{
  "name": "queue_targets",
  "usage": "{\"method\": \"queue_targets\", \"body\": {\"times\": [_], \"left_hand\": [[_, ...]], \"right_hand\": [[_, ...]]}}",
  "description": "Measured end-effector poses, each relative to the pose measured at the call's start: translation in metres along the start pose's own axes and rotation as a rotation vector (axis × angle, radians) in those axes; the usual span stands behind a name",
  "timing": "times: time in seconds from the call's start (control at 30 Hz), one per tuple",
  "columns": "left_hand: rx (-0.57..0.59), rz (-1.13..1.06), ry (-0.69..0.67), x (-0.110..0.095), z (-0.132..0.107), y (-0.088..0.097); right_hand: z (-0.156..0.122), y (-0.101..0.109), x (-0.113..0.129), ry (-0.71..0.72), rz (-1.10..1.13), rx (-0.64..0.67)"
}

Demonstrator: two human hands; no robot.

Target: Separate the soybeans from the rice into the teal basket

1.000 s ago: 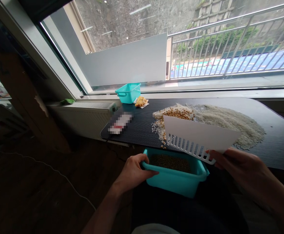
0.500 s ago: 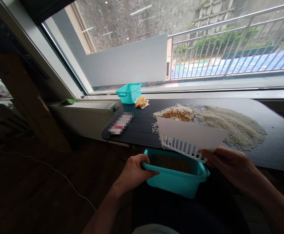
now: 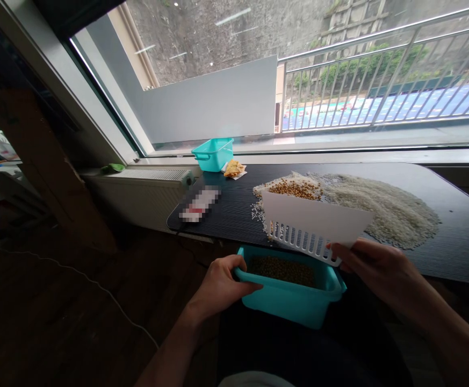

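Note:
My left hand [image 3: 224,282] is closed on the left rim of a turquoise plastic bin [image 3: 288,303], thumb at the rim. Inside the bin lies a layer of small brownish-green beans [image 3: 282,270]. The bin sits at the table's front edge, above my lap. In my right hand [image 3: 373,260] is a white plastic divider [image 3: 318,215] with a row of slots along its lower side. It is tilted above the bin's far rim, over the table edge. Behind it are golden-brown beans [image 3: 294,188] mixed with white grains and a broad pile of rice [image 3: 383,204].
A second turquoise bin [image 3: 214,154] stands at the far left of the dark table [image 3: 238,201], beside a yellowish snack-like item on white paper [image 3: 234,169]. A blurred-out flat object [image 3: 200,204] lies nearer the left edge. A radiator [image 3: 137,188] and the window are beyond.
My right hand and the white divider have shifted slightly, and the divider's tilt has changed a little. The left hand and the bin have stayed in place.

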State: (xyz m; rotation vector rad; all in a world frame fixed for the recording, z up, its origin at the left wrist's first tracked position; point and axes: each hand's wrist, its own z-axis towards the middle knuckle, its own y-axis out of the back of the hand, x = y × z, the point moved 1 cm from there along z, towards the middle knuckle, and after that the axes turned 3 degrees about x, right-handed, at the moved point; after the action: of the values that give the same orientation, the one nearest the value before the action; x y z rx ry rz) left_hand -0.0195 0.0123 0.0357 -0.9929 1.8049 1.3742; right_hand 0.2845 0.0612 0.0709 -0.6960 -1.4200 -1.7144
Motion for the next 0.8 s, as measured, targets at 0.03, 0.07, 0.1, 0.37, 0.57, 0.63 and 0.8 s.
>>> {"method": "queue_targets", "body": {"times": [0.03,0.07,0.1,0.37,0.57,0.63,0.8], "left_hand": [[-0.001,-0.002,0.003,0.0,0.0,0.0],[-0.001,-0.005,0.003,0.0,0.0,0.0],[0.0,-0.01,0.001,0.0,0.0,0.0],[-0.005,-0.039,0.009,0.002,0.001,0.0],[-0.016,-0.062,-0.004,0.014,0.001,0.006],[-0.035,-0.065,-0.02,0.019,0.0,0.011],[-0.083,-0.034,0.01,0.023,-0.006,0.022]], "right_hand": [[0.0,-0.001,0.0,-0.003,0.013,0.022],[0.001,-0.002,-0.001,-0.012,0.032,0.055],[0.001,-0.002,-0.001,-0.02,0.05,0.085],[0.002,-0.006,0.001,-0.003,0.068,0.107],[0.003,-0.018,0.019,-0.003,0.095,0.172],[0.003,-0.017,0.021,-0.019,0.139,0.191],[-0.003,-0.009,0.006,-0.062,0.165,0.07]]}}
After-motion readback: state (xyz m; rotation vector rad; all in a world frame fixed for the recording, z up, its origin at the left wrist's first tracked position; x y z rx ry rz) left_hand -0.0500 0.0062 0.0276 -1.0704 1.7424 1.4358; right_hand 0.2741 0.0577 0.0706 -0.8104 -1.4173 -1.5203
